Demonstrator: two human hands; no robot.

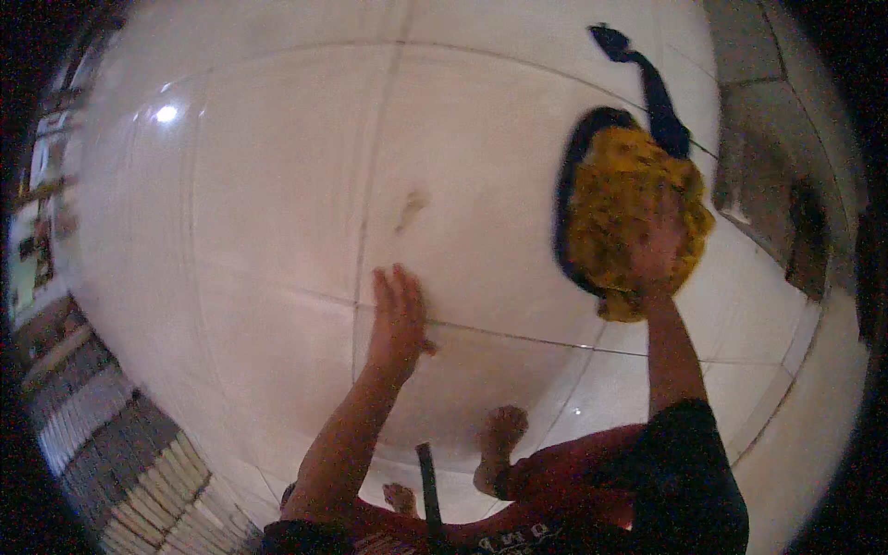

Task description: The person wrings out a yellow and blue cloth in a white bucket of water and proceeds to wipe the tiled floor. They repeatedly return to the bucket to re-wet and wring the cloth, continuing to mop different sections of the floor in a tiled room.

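Note:
Toward the right of the head view, my right hand (659, 243) rests on a bunched yellow-brown cloth (617, 201), its fingers spread over the cloth. A dark blue thing, perhaps fabric or a bag, shows along the cloth's left edge (565, 201), and a dark strap-like length (659, 97) runs up from it. My left hand (400, 312) is low over the pale tiled floor (277, 173), fingers apart and holding nothing; whether it touches the floor I cannot tell. A small brownish smear (411, 208) marks the tile above it.
My bare feet (504, 430) are below, with a dark strap (429, 485) hanging near them. Stacked slatted or ribbed items (118, 451) lie at the lower left. A grey ledge or step (753, 139) borders the floor at the right, with a dark object (808, 229) beside it.

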